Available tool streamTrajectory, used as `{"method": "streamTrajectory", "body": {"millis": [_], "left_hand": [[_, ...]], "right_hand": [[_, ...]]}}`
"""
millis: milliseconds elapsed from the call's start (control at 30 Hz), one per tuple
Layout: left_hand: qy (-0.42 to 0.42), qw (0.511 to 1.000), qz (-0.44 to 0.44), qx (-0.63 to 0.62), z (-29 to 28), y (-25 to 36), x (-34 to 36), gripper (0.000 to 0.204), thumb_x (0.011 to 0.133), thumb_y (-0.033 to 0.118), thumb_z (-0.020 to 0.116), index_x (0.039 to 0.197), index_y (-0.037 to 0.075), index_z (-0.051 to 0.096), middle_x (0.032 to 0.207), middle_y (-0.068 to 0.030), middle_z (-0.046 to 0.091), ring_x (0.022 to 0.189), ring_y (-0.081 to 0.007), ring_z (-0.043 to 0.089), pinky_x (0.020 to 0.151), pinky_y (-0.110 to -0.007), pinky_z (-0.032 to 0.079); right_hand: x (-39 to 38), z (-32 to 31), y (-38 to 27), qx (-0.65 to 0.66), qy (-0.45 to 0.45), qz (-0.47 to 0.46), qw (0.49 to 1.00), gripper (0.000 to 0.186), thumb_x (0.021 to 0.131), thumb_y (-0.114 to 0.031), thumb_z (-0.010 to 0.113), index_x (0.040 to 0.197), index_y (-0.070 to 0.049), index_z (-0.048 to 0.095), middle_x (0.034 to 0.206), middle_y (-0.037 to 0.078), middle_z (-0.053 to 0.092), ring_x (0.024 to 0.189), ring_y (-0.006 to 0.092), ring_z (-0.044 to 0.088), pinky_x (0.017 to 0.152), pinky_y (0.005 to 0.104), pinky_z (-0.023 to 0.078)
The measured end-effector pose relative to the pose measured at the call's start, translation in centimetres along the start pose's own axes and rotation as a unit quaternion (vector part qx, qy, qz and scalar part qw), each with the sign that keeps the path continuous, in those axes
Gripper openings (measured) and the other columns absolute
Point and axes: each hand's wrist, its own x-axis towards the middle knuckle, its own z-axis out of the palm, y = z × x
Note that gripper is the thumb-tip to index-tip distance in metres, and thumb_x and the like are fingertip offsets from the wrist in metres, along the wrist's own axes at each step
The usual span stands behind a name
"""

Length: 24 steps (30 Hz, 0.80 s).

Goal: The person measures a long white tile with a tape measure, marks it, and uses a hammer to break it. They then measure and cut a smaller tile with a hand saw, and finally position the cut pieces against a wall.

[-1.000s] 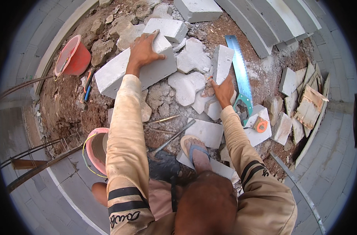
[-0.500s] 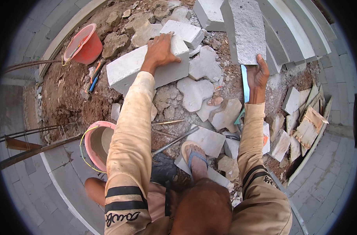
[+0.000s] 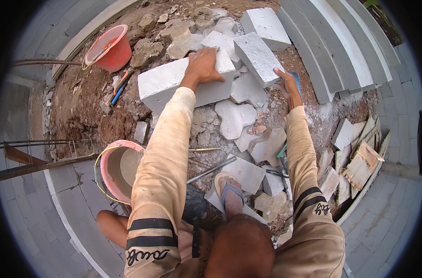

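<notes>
My left hand (image 3: 203,68) spans the top of a long white lightweight concrete block (image 3: 167,78), fingers over its far edge and thumb on the near side. The block lies on the rubble. My right hand (image 3: 289,88) grips the lower right end of a shorter white block (image 3: 257,58), which is tilted, its far end close to the long block. My right palm and some fingers are hidden behind it. A flat blue piece (image 3: 295,79) shows behind my right hand; what it belongs to is hidden.
Long grey-white blocks (image 3: 333,46) stand in a row at the far right. At the left are a red bucket (image 3: 116,53), a hammer (image 3: 113,95) and a pink bucket (image 3: 108,171). Broken pavers (image 3: 234,118), a metal pipe (image 3: 213,169) and wood scraps (image 3: 361,162) lie around.
My right hand has brought the shorter block left and nearer, down from its upright position beside the row. My left hand stays on the long block. The view has shifted slightly.
</notes>
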Motion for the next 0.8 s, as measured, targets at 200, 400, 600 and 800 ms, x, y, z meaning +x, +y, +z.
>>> {"method": "streamTrajectory", "body": {"millis": [200, 400, 600, 800], "left_hand": [[-0.001, 1.000, 0.008, 0.005, -0.1, -0.1, 0.0, 0.111, 0.058, 0.042, 0.093, 0.151, 0.005, 0.044, 0.144, -0.0182, 0.053, 0.138, -0.0369, 0.046, 0.112, -0.054, 0.034], [0.003, 1.000, 0.010, 0.005, 0.2, -0.3, 0.4, 0.110, 0.059, 0.044, 0.091, 0.150, 0.004, 0.045, 0.144, -0.0185, 0.053, 0.137, -0.0369, 0.047, 0.111, -0.054, 0.034], [0.006, 1.000, 0.012, 0.001, 0.1, -0.3, 0.2, 0.107, 0.060, 0.044, 0.091, 0.149, 0.003, 0.046, 0.143, -0.0185, 0.054, 0.137, -0.0372, 0.047, 0.112, -0.054, 0.034], [-0.010, 1.000, 0.007, 0.006, -0.1, 0.0, -0.1, 0.107, 0.059, 0.043, 0.092, 0.147, 0.003, 0.047, 0.144, -0.0186, 0.054, 0.138, -0.0374, 0.047, 0.113, -0.055, 0.034]], "right_hand": [[-2.4, 2.8, -3.4, 0.017, 0.003, -0.119, 0.993, 0.057, 0.087, -0.025, 0.079, 0.129, 0.007, 0.058, 0.117, 0.016, 0.068, 0.106, 0.0245, 0.067, 0.095, 0.0453, 0.055], [-1.6, 4.6, -13.3, 0.255, -0.154, -0.324, 0.898, 0.058, 0.090, -0.027, 0.075, 0.137, 0.003, 0.057, 0.136, 0.015, 0.064, 0.127, 0.0310, 0.061, 0.113, 0.0447, 0.044], [2.3, 4.7, -12.3, 0.307, -0.204, -0.332, 0.868, 0.063, 0.089, -0.038, 0.076, 0.138, -0.003, 0.058, 0.136, 0.011, 0.065, 0.126, 0.0307, 0.061, 0.113, 0.0491, 0.044], [1.8, 2.9, -1.3, -0.062, 0.042, 0.023, 0.997, 0.051, 0.081, -0.032, 0.085, 0.114, 0.001, 0.067, 0.102, 0.010, 0.069, 0.085, 0.0183, 0.066, 0.070, 0.0338, 0.054]]}}
